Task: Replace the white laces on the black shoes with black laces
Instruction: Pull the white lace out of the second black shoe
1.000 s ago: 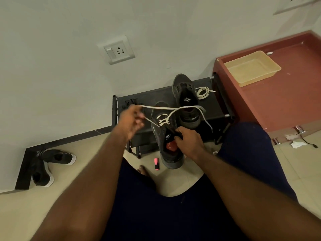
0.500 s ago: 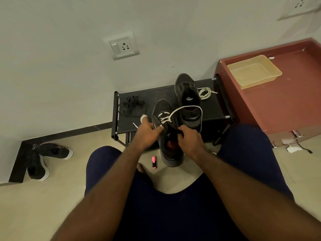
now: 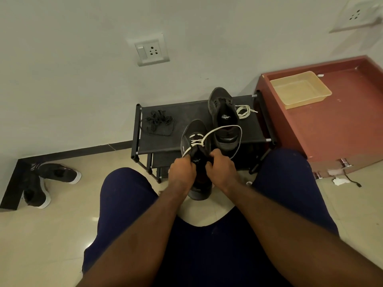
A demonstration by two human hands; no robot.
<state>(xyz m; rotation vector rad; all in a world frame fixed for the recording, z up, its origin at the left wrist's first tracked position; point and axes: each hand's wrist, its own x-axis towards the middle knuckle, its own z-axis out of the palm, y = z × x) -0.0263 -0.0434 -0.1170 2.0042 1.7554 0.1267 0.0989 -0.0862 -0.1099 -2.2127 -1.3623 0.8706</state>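
I hold a black shoe (image 3: 194, 133) upright between my knees, its toe pointing away from me. A white lace (image 3: 226, 129) is still threaded through its lower eyelets and loops out to the right. My left hand (image 3: 182, 172) grips the shoe's left side at the lace end. On the other side, my right hand (image 3: 222, 171) grips the collar. A second black shoe (image 3: 222, 112) without lace stands on the black rack (image 3: 165, 143). A pulled-out white lace (image 3: 244, 110) lies beside it. The black laces (image 3: 157, 124) lie bunched on the rack's left.
A red-brown cabinet (image 3: 335, 125) with a yellowish tray (image 3: 300, 90) stands at the right. Another pair of dark shoes (image 3: 47, 183) lies on the floor by the left wall. A wall socket (image 3: 151, 51) is above the rack. A cable (image 3: 352, 181) trails near the cabinet.
My left hand, which had drawn the white lace out to the left, came back to the shoe. The lace now hangs slack in a loop to the right.
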